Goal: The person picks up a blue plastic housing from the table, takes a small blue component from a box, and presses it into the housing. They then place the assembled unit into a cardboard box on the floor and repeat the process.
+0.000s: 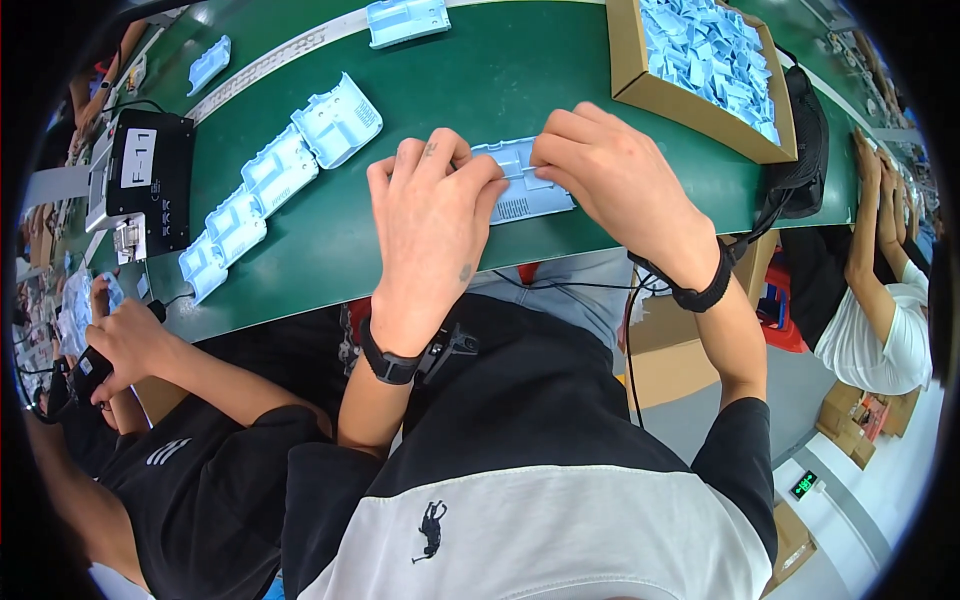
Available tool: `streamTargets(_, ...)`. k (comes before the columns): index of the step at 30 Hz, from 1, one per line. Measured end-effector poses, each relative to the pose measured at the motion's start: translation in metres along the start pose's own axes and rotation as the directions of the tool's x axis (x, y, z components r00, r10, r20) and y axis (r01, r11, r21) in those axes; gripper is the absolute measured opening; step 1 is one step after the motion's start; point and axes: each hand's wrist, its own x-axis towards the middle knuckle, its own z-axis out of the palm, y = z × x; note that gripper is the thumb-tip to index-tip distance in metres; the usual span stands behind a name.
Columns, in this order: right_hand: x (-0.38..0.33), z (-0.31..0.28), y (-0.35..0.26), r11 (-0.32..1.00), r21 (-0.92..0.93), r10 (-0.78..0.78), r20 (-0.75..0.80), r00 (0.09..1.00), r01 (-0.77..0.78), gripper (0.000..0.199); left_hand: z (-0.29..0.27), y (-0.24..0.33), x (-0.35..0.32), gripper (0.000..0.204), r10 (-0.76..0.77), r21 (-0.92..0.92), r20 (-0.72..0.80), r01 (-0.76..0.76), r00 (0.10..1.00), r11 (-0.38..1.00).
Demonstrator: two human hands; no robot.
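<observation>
A light-blue plastic shell [535, 203] with a row of slots lies on the green table near its front edge, under both my hands. My left hand [430, 210] is closed over the shell's left side, thumb and index finger pinched together. From the other side my right hand [620, 175] pinches at the shell's upper middle. A thin pale line runs between the two sets of fingertips. Whether it is a separate piece or part of the shell, I cannot tell. What the fingers grip is hidden by the fingers themselves.
Several similar shells [280, 170] form a slanting row to the left. Another shell [408, 20] lies at the far edge. A cardboard box [690, 115] of small light-blue pieces stands at back right, beside a black bag [805, 140]. A black device [155, 180] and a co-worker's hand [135, 335] are left.
</observation>
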Motion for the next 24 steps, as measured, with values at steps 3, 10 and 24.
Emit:
streamTargets(3, -0.002, 0.002, 0.006, 0.991, 0.120, 0.047, 0.054, 0.997, -0.053, 0.011, 0.002, 0.000, -0.001, 0.009, -0.010, -0.009, 0.004, 0.010, 1.000, 1.000)
streamTargets(10, 0.010, -0.001, 0.007, 0.990, 0.139, 0.016, 0.114, 0.993, -0.032, 0.011, 0.001, -0.005, 0.007, 0.010, -0.015, -0.030, -0.024, 0.014, 1.000, 0.999)
streamTargets(24, 0.002, 0.004, -0.009, 0.997, -0.036, 0.071, 0.147, 0.987, -0.066, 0.010, -0.003, -0.005, 0.003, 0.011, 0.041, -0.026, 0.053, -0.039, 0.998, 0.999)
